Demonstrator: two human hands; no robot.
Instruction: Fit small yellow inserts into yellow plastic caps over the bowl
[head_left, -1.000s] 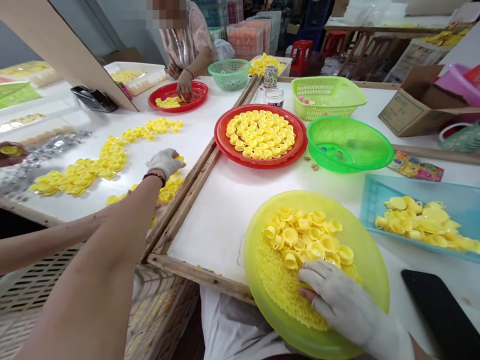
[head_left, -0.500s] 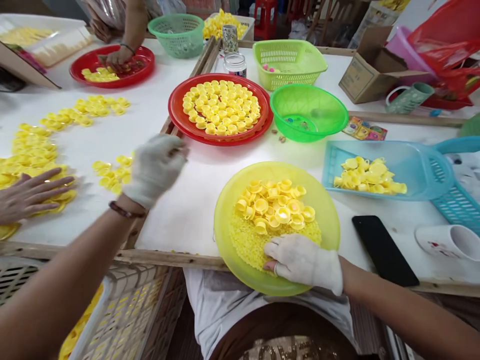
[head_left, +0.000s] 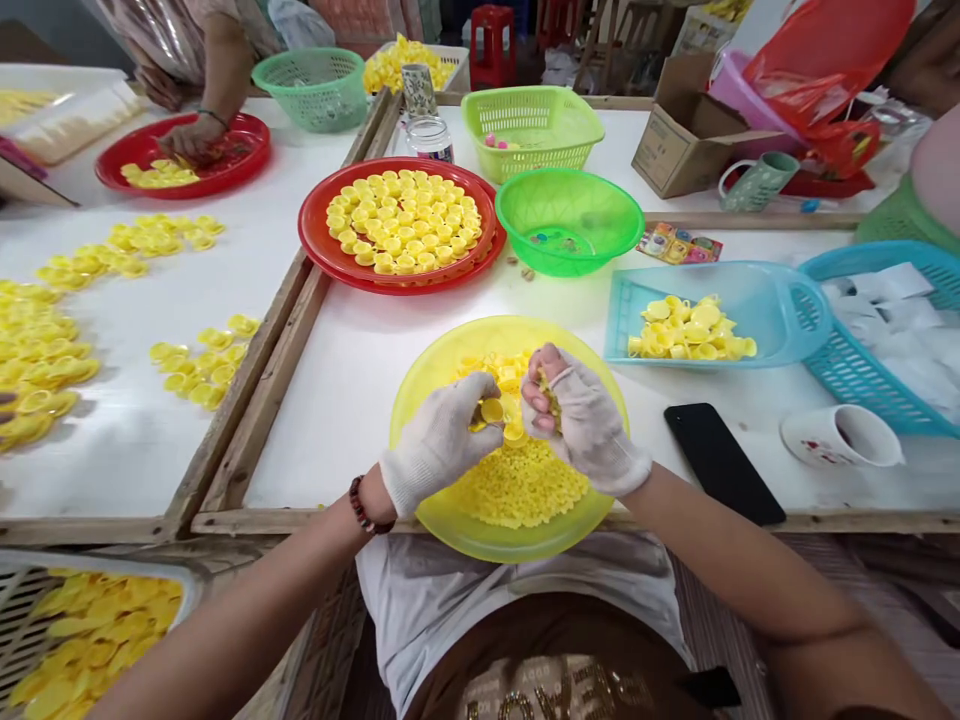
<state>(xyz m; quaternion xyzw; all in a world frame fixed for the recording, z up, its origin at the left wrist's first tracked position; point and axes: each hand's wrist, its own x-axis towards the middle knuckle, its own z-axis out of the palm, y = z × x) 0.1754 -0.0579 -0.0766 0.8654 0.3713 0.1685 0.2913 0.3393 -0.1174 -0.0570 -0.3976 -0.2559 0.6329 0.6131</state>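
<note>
In a white fingerless glove, my left hand [head_left: 450,435] pinches a small yellow plastic cup [head_left: 492,411] over the yellow plate [head_left: 517,543]. Facing it, my gloved right hand [head_left: 589,415] is closed around some small yellow pellets [head_left: 551,400], which show between its fingers. More yellow pellets [head_left: 525,490] cover the near part of the plate. Behind them lies a pile of little yellow cups, partly hidden by both hands. The plate sits at the table's front edge, close to my lap.
Beyond the plate, a red tray [head_left: 315,245] bears rows of yellow cups, beside a green bowl [head_left: 570,265]. On the right are a blue scoop tray [head_left: 772,300], a black phone [head_left: 720,460] and a white mug [head_left: 832,437]. Another person's hand [head_left: 196,138] works at a red plate [head_left: 259,150].
My left hand has come from above the left side of the table to the plate, and now holds a cup. My right hand has risen from the pellets with some in its grasp.
</note>
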